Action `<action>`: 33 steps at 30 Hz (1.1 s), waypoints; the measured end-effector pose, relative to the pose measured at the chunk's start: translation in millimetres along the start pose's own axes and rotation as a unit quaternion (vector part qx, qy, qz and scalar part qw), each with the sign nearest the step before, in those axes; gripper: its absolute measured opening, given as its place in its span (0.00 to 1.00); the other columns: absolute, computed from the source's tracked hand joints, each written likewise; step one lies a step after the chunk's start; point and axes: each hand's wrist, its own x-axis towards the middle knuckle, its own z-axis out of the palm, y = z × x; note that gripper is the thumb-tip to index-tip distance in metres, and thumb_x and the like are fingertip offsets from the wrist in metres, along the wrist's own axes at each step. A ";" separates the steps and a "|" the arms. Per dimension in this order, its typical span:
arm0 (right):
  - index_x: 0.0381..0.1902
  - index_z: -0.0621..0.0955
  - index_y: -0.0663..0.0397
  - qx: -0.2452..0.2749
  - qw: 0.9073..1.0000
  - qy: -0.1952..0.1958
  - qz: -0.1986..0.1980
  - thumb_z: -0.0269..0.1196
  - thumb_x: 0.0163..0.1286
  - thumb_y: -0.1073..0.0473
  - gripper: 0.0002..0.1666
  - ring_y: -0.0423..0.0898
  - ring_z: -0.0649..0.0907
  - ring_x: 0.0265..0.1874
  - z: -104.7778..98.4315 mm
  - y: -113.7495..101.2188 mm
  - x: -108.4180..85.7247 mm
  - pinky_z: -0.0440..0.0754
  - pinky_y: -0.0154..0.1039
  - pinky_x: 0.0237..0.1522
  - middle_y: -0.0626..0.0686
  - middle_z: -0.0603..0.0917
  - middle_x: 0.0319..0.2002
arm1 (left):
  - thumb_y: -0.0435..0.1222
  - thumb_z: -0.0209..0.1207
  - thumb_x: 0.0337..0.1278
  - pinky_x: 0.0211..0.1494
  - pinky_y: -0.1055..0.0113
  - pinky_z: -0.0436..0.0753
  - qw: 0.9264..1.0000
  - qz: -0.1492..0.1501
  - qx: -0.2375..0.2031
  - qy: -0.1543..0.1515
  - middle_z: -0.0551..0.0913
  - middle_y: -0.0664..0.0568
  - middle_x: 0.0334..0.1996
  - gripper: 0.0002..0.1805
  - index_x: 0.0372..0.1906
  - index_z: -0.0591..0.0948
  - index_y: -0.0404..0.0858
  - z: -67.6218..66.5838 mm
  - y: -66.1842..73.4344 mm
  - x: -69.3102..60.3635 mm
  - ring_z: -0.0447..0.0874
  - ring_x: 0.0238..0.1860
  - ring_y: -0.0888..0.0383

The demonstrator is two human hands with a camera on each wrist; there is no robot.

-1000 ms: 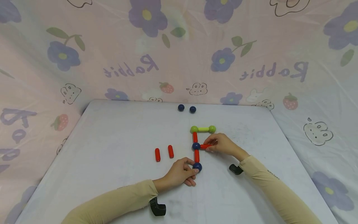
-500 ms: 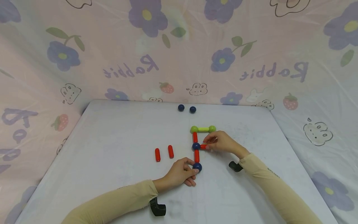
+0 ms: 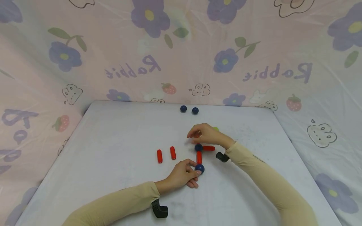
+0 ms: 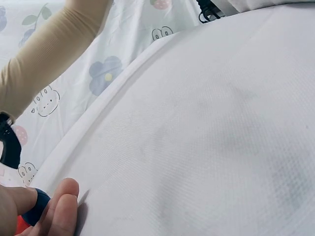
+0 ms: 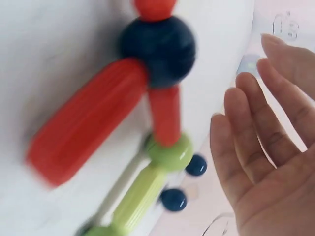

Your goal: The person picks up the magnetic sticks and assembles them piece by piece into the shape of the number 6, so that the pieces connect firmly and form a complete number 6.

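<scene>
My left hand (image 3: 182, 173) pinches the near dark blue ball (image 3: 199, 169) between thumb and fingers. From that ball a red rod (image 3: 199, 157) runs to the middle blue ball (image 3: 199, 147). Another red rod (image 3: 209, 148) sticks out to the right of the middle ball. In the right wrist view, a further red rod (image 5: 166, 115) joins it to a green ball (image 5: 170, 152) and a light green rod (image 5: 139, 199). Above this structure hovers my right hand (image 3: 205, 134), fingers relaxed and holding nothing; it hides most of the green parts in the head view.
Two loose red rods (image 3: 159, 156) lie on the white table (image 3: 118, 141) left of the structure. Near the back edge sit two dark blue balls (image 3: 183, 108). Black wrist-camera mounts (image 3: 160, 209) hang under both sleeves. A printed cloth (image 3: 181, 56) stands behind the table.
My right hand has let go of the right-hand red rod and moved left and away, over the upper part of the structure. The rod stays against the middle ball. My left hand keeps its place.
</scene>
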 end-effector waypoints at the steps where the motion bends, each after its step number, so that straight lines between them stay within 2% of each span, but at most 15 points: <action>1: 0.46 0.86 0.56 -0.001 1.000 -0.008 -0.005 0.71 0.61 0.63 0.14 0.46 0.83 0.42 1.6 -3.3 4.7 0.83 0.40 0.50 0.55 0.88 0.45 | 0.38 0.64 0.63 0.27 0.66 0.87 1.000 0.000 -0.001 0.000 0.85 0.47 0.26 0.21 0.55 0.72 0.34 0.0 -0.1 0.2 0.88 0.22 0.56; 6: 0.46 0.86 0.51 -0.006 0.999 -0.050 -0.013 0.71 0.61 0.63 0.14 0.49 0.82 0.45 12.3 -16.4 25.2 0.82 0.40 0.51 0.53 0.87 0.45 | 0.37 0.64 0.63 0.27 0.67 0.86 1.000 -0.004 0.001 0.001 0.85 0.47 0.25 0.20 0.54 0.72 0.34 0.7 -0.6 1.4 0.88 0.21 0.56; 12: 0.44 0.87 0.46 -0.026 0.994 -0.102 -0.035 0.72 0.59 0.64 0.15 0.44 0.82 0.44 26.9 -26.2 44.0 0.82 0.36 0.51 0.48 0.88 0.44 | 0.37 0.64 0.62 0.26 0.66 0.86 1.000 -0.003 0.001 0.002 0.85 0.48 0.25 0.20 0.54 0.72 0.34 0.8 -1.6 1.9 0.88 0.21 0.57; 17: 0.44 0.88 0.46 -0.032 0.988 -0.140 -0.060 0.71 0.57 0.67 0.17 0.42 0.81 0.45 39.9 -29.6 54.0 0.80 0.32 0.50 0.46 0.87 0.43 | 0.37 0.64 0.63 0.26 0.65 0.87 1.000 0.008 -0.002 -0.002 0.85 0.46 0.26 0.21 0.55 0.71 0.32 0.3 -1.7 1.3 0.88 0.21 0.57; 20: 0.43 0.89 0.45 -0.037 0.984 -0.161 -0.072 0.71 0.56 0.68 0.17 0.40 0.80 0.46 47.1 -30.3 57.2 0.79 0.31 0.50 0.45 0.86 0.44 | 0.37 0.63 0.64 0.26 0.65 0.87 1.000 0.010 -0.005 -0.002 0.86 0.44 0.26 0.21 0.55 0.71 0.32 0.4 -1.1 1.0 0.88 0.21 0.57; 24: 0.41 0.89 0.45 -0.037 0.980 -0.181 -0.067 0.70 0.56 0.70 0.18 0.38 0.79 0.44 52.0 -33.6 58.0 0.77 0.30 0.48 0.45 0.84 0.45 | 0.37 0.63 0.64 0.26 0.64 0.87 1.000 0.010 -0.006 -0.001 0.86 0.43 0.27 0.20 0.55 0.71 0.32 0.5 -0.2 0.6 0.88 0.22 0.56; 33: 0.39 0.90 0.46 -0.053 0.978 -0.194 -0.062 0.73 0.55 0.68 0.15 0.38 0.77 0.46 54.6 -37.2 57.5 0.76 0.28 0.45 0.46 0.83 0.48 | 0.37 0.62 0.65 0.26 0.64 0.87 1.000 0.008 0.001 0.001 0.86 0.44 0.27 0.21 0.56 0.71 0.32 -0.3 0.4 -0.3 0.89 0.22 0.55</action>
